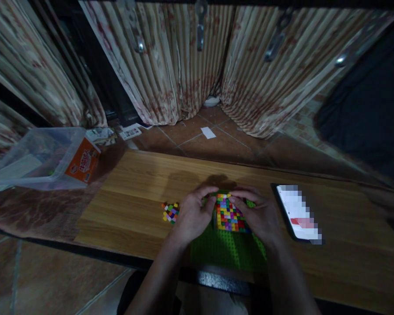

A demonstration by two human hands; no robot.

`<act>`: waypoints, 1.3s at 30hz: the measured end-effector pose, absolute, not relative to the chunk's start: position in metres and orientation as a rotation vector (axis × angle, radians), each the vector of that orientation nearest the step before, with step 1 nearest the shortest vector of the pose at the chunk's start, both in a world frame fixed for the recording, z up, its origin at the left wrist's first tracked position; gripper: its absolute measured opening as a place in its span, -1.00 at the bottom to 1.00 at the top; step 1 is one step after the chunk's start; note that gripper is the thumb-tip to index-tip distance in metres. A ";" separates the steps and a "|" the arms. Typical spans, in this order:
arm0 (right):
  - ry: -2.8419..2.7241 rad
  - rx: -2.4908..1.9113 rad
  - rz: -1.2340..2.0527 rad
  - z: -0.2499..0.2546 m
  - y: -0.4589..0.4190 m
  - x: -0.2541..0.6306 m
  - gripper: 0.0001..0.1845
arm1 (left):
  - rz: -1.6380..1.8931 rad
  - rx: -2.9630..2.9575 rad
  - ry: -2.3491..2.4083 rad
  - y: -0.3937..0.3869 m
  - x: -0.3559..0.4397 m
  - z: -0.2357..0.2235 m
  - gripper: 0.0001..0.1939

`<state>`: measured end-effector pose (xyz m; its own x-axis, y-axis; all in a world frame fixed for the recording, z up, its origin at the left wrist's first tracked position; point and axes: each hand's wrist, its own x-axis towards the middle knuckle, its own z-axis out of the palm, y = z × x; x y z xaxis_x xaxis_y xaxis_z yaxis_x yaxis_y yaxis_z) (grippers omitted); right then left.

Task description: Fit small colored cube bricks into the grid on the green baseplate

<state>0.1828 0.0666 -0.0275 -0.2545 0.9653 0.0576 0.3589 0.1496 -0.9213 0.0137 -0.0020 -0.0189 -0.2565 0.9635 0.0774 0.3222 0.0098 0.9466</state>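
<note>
A green studded baseplate [228, 251] lies on the wooden tabletop in front of me. On its upper part sits a block of small multicoloured bricks [229, 216], packed side by side. My left hand [197, 212] is at the block's left edge, thumb and fingers bent close together near its upper corner. My right hand [254, 212] reaches over the right side, with its thumb and forefinger at the top row. Any brick between the fingers of either hand is too small or hidden to make out. Left of my left hand is a pile of loose bricks [170, 213], partly covered by it.
A phone [298, 212] with a lit screen lies right of my right hand. Beyond the table's left end stands a clear plastic box [57, 164] with an orange label. Striped curtains [170, 65] hang behind the table. Dark cloth [367, 96] fills the right side.
</note>
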 end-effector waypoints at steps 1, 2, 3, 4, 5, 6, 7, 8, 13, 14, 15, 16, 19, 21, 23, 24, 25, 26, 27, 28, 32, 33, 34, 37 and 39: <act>-1.724 -1.278 1.103 -0.028 0.067 0.183 -0.81 | 1.255 1.367 1.642 -0.002 0.015 -0.018 -0.70; -1.725 -1.274 1.113 -0.028 0.067 0.183 -0.81 | 1.248 1.396 1.640 -0.002 0.016 -0.018 -0.70; -1.725 -1.266 1.122 -0.028 0.067 0.182 -0.82 | 1.240 1.423 1.635 -0.002 0.017 -0.018 -0.70; -1.727 -1.257 1.132 -0.027 0.067 0.182 -0.82 | 1.230 1.448 1.627 -0.001 0.017 -0.018 -0.69; -1.730 -1.248 1.140 -0.027 0.067 0.182 -0.83 | 1.219 1.476 1.619 -0.001 0.018 -0.018 -0.68; -1.734 -1.242 1.147 -0.026 0.067 0.182 -0.83 | 1.209 1.508 1.612 -0.001 0.019 -0.019 -0.67; -1.737 -1.238 1.151 -0.025 0.067 0.182 -0.83 | 1.199 1.547 1.606 -0.001 0.019 -0.020 -0.65; -1.740 -1.236 1.152 -0.024 0.067 0.182 -0.83 | 1.187 1.591 1.601 -0.001 0.020 -0.021 -0.64; -1.753 -1.254 1.140 -0.023 0.066 0.182 -0.81 | 1.137 1.796 1.645 -0.002 0.021 -0.027 -0.58; -1.754 -1.254 1.137 -0.023 0.066 0.181 -0.81 | 1.137 1.818 1.653 -0.003 0.021 -0.028 -0.57; -1.754 -1.254 1.137 -0.024 0.066 0.181 -0.80 | 1.138 1.837 1.655 -0.003 0.020 -0.029 -0.57; -1.750 -1.256 1.140 -0.024 0.066 0.181 -0.79 | 1.137 1.852 1.653 -0.003 0.020 -0.030 -0.56; -1.748 -1.281 1.153 -0.025 0.067 0.182 -0.79 | 1.119 1.889 1.650 -0.002 0.021 -0.029 -0.56; -1.760 -1.305 1.152 -0.023 0.066 0.183 -0.78 | 1.110 1.910 1.653 -0.001 0.022 -0.028 -0.55; -1.786 -1.325 1.151 -0.020 0.066 0.183 -0.78 | 1.104 1.928 1.656 -0.001 0.023 -0.028 -0.53; -1.796 -1.334 1.148 -0.019 0.066 0.183 -0.77 | 1.101 1.934 1.659 -0.001 0.024 -0.028 -0.53; -1.805 -1.343 1.145 -0.018 0.065 0.183 -0.77 | 1.096 1.936 1.665 -0.002 0.024 -0.029 -0.53; -1.809 -1.350 1.144 -0.017 0.065 0.183 -0.76 | 1.089 1.934 1.672 -0.002 0.025 -0.030 -0.53; -1.808 -1.353 1.143 -0.017 0.066 0.183 -0.75 | 1.085 1.931 1.678 -0.003 0.025 -0.030 -0.54; -1.805 -1.350 1.144 -0.018 0.066 0.183 -0.74 | 1.083 1.929 1.680 -0.004 0.025 -0.031 -0.55; -1.819 -1.342 1.081 -0.020 0.066 0.185 -0.70 | 1.177 1.905 1.624 -0.009 0.022 -0.027 -0.54; -1.830 -1.358 1.025 -0.019 0.064 0.185 -0.69 | 1.238 1.867 1.614 -0.009 0.019 -0.025 -0.55; -1.837 -1.376 0.951 -0.017 0.061 0.186 -0.68 | 1.313 1.809 1.617 -0.010 0.015 -0.022 -0.56; -1.821 -1.362 0.704 -0.003 0.042 0.179 -0.67 | 1.612 1.499 1.736 -0.009 -0.007 -0.018 -0.67; -1.849 -1.262 0.667 0.005 0.022 0.164 -0.69 | 1.863 1.163 1.824 -0.009 -0.027 -0.016 -0.77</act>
